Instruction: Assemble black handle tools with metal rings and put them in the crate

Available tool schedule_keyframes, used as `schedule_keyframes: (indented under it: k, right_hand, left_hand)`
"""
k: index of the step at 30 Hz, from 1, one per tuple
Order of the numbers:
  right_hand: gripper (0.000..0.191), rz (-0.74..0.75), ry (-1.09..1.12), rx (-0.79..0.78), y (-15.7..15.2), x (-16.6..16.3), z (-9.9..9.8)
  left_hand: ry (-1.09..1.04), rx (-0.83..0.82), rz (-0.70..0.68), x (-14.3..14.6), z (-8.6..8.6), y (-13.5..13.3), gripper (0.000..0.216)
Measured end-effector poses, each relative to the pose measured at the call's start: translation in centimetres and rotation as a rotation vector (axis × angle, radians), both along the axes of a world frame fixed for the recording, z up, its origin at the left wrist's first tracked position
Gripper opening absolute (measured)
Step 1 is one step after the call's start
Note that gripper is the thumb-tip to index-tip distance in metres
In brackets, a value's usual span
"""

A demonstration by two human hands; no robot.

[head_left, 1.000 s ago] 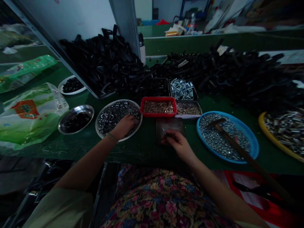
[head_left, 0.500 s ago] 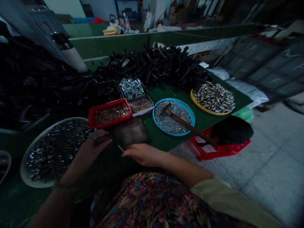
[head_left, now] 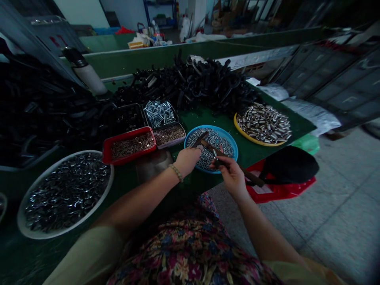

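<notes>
No text, label or number can be read anywhere

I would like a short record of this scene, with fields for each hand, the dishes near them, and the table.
left hand: over the near rim of the blue dish, fingers among small metal parts
right hand: pinches a small dark part
hammer: lies across the blue dish
yellow dish: metal cylinders
red tray: thin pins
table: green top

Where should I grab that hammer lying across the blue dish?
Probably by the wooden handle of the hammer, from the near right. Its head rests on the small metal parts in the blue dish, while the handle juts past the rim toward the table edge, clear of them.
</notes>
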State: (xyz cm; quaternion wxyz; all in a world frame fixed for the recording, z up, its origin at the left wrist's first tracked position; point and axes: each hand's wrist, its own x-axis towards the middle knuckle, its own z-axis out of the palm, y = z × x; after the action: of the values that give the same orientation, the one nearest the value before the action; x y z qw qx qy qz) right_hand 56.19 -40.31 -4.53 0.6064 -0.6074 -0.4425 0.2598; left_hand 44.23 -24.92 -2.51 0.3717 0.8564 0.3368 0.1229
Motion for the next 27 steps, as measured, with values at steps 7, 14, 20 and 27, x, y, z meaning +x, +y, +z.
schedule_keyframes:
  k: [7, 14, 20, 27]
  right_hand:
    - [0.022, 0.102, 0.131, -0.056, -0.6, -0.5, -0.1]
    - [0.022, 0.321, -0.004, -0.026, 0.9, -3.2, 0.7]
    - [0.025, 0.42, -0.13, -0.02, 2.1, -4.3, 1.8]
    - [0.032, 0.659, -0.414, -0.078, 2.9, -4.7, 5.0]
  left_hand:
    - [-0.028, -0.037, -0.047, 0.4, -0.6, 0.3, 0.009]
    - [-0.62, -0.998, 0.313, -3.5, 1.1, -1.2, 0.023]
    - [-0.768, -1.193, 0.357, -7.1, 2.2, -2.0, 0.025]
    - [-0.55, -1.176, 0.218, -11.5, 3.1, -0.5, 0.035]
